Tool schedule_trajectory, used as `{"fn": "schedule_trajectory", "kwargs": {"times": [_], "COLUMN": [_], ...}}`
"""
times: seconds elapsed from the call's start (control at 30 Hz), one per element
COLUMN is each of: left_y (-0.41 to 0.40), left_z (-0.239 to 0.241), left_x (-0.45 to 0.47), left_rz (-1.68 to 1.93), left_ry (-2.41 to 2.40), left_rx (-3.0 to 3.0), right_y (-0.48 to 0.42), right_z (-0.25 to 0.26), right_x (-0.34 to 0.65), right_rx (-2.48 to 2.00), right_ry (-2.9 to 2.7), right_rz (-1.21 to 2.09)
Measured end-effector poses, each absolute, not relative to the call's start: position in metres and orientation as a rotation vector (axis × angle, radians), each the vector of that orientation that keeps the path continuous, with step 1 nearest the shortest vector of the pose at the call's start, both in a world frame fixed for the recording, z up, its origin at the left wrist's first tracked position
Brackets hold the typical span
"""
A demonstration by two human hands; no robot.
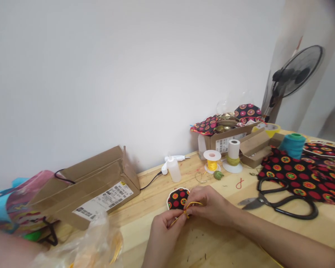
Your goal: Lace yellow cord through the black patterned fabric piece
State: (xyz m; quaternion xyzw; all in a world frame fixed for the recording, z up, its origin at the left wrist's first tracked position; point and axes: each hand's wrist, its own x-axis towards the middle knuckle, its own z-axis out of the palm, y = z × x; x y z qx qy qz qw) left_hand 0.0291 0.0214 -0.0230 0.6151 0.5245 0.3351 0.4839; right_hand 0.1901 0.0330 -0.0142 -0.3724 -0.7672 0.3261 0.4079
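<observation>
Close together over the wooden table, my left hand (167, 227) and my right hand (208, 206) both pinch a thin yellow cord (195, 203). A small loop of it stands up by the right fingers, and a short bit shows at the left thumb. Whether the cord is knotted between the fingertips is hidden. Just behind the fingers lies a black patterned fabric piece (178, 198) with a pale border, partly covered by my right hand. To the right, black-handled scissors (281, 199) lie with their blades towards my right wrist.
A spool of yellow cord (212, 163), a white-and-green spool (233, 158) and a plastic bottle (174, 169) stand behind my hands. Patterned cloth (293, 175) bears a blue thread cone (293, 146) at right. Cardboard boxes (97, 186) and a plastic bag (92, 242) are left.
</observation>
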Motion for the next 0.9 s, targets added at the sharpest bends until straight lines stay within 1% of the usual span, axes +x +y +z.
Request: {"fn": "schedule_trajectory", "kwargs": {"times": [0.17,0.4,0.9], "left_y": [0.0228,0.0222,0.0213], "left_z": [-0.0269,-0.0268,-0.0238], "left_x": [0.0279,0.0285,0.0301], "left_rz": [0.818,0.819,0.784], "left_ry": [1.262,1.299,1.28], "left_rx": [1.499,1.484,1.49], "right_y": [0.032,0.0329,0.0296], "right_z": [-0.0137,-0.0182,-0.0114], "right_x": [0.1887,0.1881,0.1872], "right_rx": [-1.003,-1.124,-0.941], "right_ry": [-1.973,-1.906,-1.926], "right_rz": [0.759,0.757,0.751]}}
